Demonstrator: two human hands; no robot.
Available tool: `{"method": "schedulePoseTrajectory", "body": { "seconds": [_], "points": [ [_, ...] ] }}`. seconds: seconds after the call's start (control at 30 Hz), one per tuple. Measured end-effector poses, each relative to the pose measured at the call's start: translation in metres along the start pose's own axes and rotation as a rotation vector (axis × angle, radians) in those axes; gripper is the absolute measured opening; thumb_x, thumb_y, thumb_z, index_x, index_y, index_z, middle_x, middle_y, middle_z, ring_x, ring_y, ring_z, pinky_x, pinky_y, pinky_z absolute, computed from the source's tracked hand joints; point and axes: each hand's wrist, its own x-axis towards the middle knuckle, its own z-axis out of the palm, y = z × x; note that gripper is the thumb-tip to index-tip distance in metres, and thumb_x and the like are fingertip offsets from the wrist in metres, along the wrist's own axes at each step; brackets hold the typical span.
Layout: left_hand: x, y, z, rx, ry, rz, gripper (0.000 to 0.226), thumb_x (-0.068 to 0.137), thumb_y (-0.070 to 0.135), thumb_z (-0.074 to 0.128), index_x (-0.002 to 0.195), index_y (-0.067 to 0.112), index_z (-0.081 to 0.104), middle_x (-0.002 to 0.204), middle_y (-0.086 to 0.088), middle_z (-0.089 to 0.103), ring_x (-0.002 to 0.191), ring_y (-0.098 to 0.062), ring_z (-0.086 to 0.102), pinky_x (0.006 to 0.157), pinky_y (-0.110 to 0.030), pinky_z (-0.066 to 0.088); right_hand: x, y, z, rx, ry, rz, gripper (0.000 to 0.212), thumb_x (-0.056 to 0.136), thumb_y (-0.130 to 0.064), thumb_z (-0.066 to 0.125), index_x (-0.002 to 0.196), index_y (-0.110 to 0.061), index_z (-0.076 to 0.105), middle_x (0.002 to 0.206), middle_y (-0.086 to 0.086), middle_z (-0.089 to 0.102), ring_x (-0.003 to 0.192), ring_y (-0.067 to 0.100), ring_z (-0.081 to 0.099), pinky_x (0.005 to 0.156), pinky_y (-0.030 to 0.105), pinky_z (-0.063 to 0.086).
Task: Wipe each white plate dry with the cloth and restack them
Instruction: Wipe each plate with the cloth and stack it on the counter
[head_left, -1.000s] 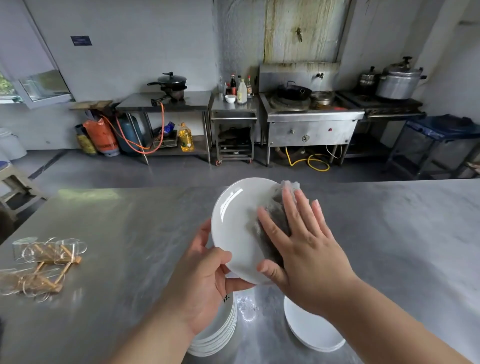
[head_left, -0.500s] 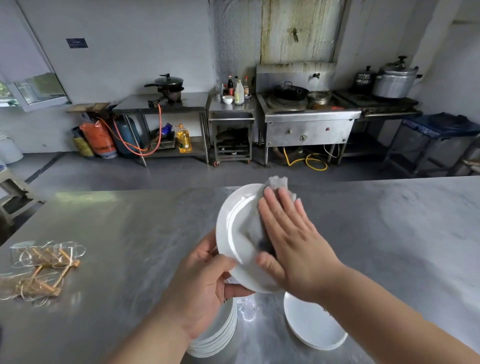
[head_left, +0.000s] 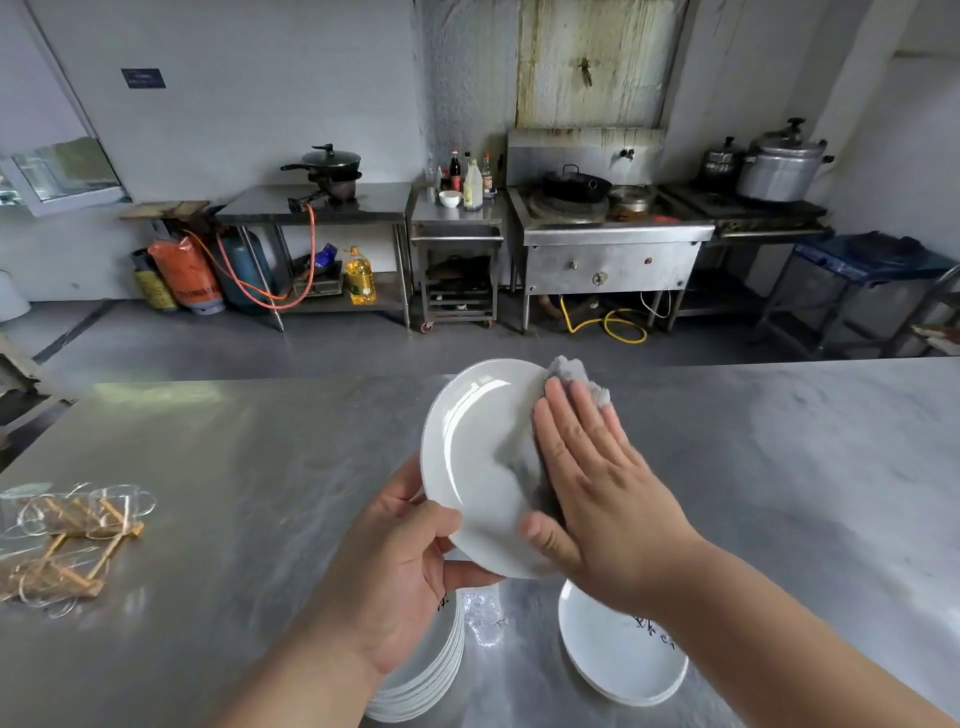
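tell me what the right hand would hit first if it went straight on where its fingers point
The right hand lies flat on the fuzzy grey cloth, fingers pointing away. First comes the cloth's bunched end at the far rim of the round white plate; beyond that, probably open air.

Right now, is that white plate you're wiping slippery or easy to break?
Probably slippery: the plate looks glossy, and the left hand grips only its lower rim. Likely stiff yet breakable, since it looks glazed ceramic above a steel table.
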Motion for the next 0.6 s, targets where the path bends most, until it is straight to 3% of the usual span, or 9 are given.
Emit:
{"method": "schedulePoseTrajectory", "body": {
  "seconds": [0.1,0.2,0.33,0.4,0.53,0.6],
  "points": [
    [0.006,0.002,0.004,-0.037,0.032,0.032,0.060,0.070,0.012,0.073,0.129,0.021,0.073,0.122,-0.016,0.076,0.093,-0.026,0.076,0.069,-0.046,0.064,-0.018,-0.033,0.017,0.109,0.027,-0.159,0.104,0.097,-0.077,0.008,0.162,0.004,0.012,0.171,0.023,0.000,0.160,0.037,-0.004,0.128,0.056,0.014],
    [0.008,0.000,-0.001,-0.071,0.074,0.030,0.056,0.072,0.004,0.066,0.124,0.024,0.077,0.128,-0.016,0.074,0.101,-0.025,0.075,0.076,-0.044,0.065,-0.025,-0.040,0.025,0.107,-0.005,-0.230,0.103,0.095,-0.080,0.009,0.165,-0.004,0.012,0.174,0.014,0.001,0.161,0.031,-0.002,0.130,0.051,0.014],
    [0.008,-0.003,-0.003,-0.120,0.096,0.021,0.051,0.076,0.001,0.058,0.118,0.023,0.078,0.123,-0.018,0.075,0.099,-0.033,0.076,0.070,-0.056,0.065,-0.005,-0.003,0.006,-0.056,-0.097,-0.036,0.109,0.083,-0.083,-0.016,0.164,-0.010,-0.009,0.170,0.010,-0.023,0.157,0.023,-0.025,0.129,0.045,-0.002],
    [0.009,-0.002,0.002,-0.113,0.082,0.047,0.051,0.078,0.002,0.057,0.120,0.023,0.077,0.124,-0.018,0.075,0.103,-0.036,0.076,0.074,-0.055,0.064,0.001,0.004,0.002,-0.055,-0.093,0.044,0.110,0.081,-0.083,-0.019,0.163,-0.011,-0.015,0.168,0.009,-0.028,0.155,0.021,-0.030,0.129,0.044,-0.007],
    [0.017,0.006,0.010,-0.141,0.132,0.111,0.048,0.076,0.001,0.057,0.113,0.024,0.079,0.115,-0.015,0.077,0.086,-0.027,0.077,0.059,-0.038,0.063,-0.012,-0.029,0.017,0.127,0.014,-0.053,0.107,0.094,-0.081,0.002,0.164,-0.001,0.007,0.172,0.018,-0.004,0.161,0.031,-0.010,0.130,0.052,0.007],
    [0.019,0.007,0.010,-0.142,0.176,0.139,0.050,0.073,0.000,0.057,0.110,0.025,0.080,0.110,-0.013,0.078,0.084,-0.022,0.076,0.061,-0.033,0.062,-0.023,-0.040,0.029,0.193,0.036,-0.136,0.102,0.097,-0.079,0.014,0.165,-0.003,0.010,0.174,0.015,0.001,0.161,0.028,-0.005,0.130,0.050,0.010]
  ]
}}
